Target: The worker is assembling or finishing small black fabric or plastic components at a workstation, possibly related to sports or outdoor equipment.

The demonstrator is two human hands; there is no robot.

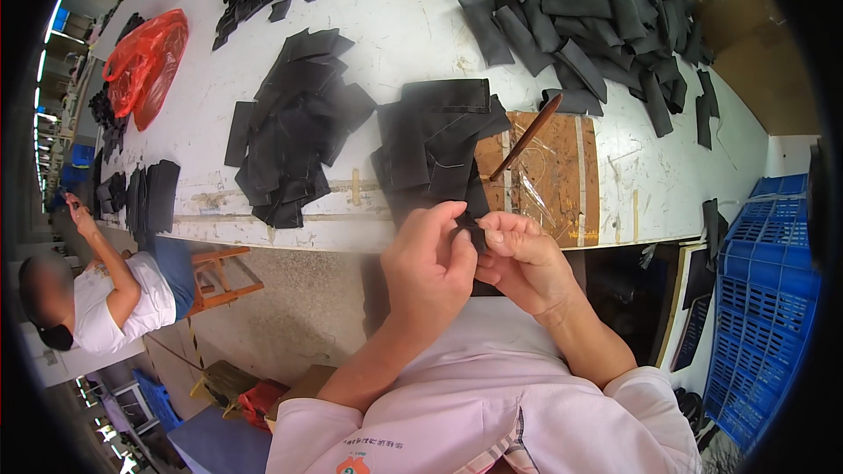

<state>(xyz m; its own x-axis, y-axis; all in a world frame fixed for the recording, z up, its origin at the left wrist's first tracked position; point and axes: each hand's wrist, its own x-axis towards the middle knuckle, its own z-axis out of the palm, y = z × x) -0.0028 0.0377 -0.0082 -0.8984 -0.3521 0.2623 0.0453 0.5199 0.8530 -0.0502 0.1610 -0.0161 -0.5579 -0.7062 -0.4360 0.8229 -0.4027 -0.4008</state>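
Observation:
At the table's front edge, my left hand [428,256] and my right hand [527,262] are close together, fingers pinched on a small black fabric piece [471,230]. Much of that piece is hidden behind my fingertips. Just beyond my left hand lies a stack of flat black fabric pieces [430,136], some with pale stitch lines. A brown pointed stick [527,136] slants up beside it, over a brown board [566,175] with strips of tape. Left of the stack is a loose heap of black fabric pieces [294,132].
Rolled black fabric tubes [597,17] pile up at the far right by a cardboard box [746,35]. A blue plastic crate [760,298] stands right of the table. A red plastic bag [149,66] lies far left. Another person [118,294] sits at the left.

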